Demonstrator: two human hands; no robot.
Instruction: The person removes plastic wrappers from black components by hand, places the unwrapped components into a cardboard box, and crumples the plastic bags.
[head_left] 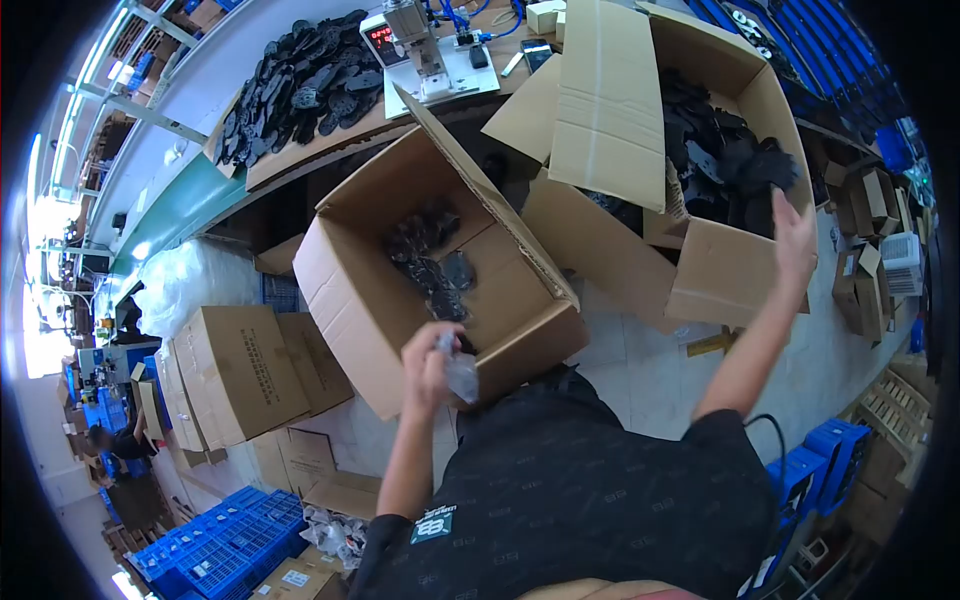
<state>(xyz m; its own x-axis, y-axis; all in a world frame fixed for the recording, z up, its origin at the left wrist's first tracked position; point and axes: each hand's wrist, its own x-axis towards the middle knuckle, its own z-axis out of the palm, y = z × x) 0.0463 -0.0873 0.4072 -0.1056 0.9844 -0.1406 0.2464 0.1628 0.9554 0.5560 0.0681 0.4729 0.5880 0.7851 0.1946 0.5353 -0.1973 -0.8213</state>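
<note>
My left hand (425,365) is closed on a clear plastic bag (461,378) over the near edge of an open cardboard box (500,262). Inside that box lie several bagged black pieces (425,250). At the right, my right hand (794,240) reaches over the rim of a second cardboard box (735,262). Its fingertips pinch a dark flat piece (768,170), slightly blurred, above the loose black flat pieces (690,115) that fill this box.
A heap of black flat pieces (305,85) lies on the workbench (275,172) beside a small press machine (430,65) with a red display. Closed cartons (240,375) and blue crates (220,540) stand at the left. Another person (125,440) is far left.
</note>
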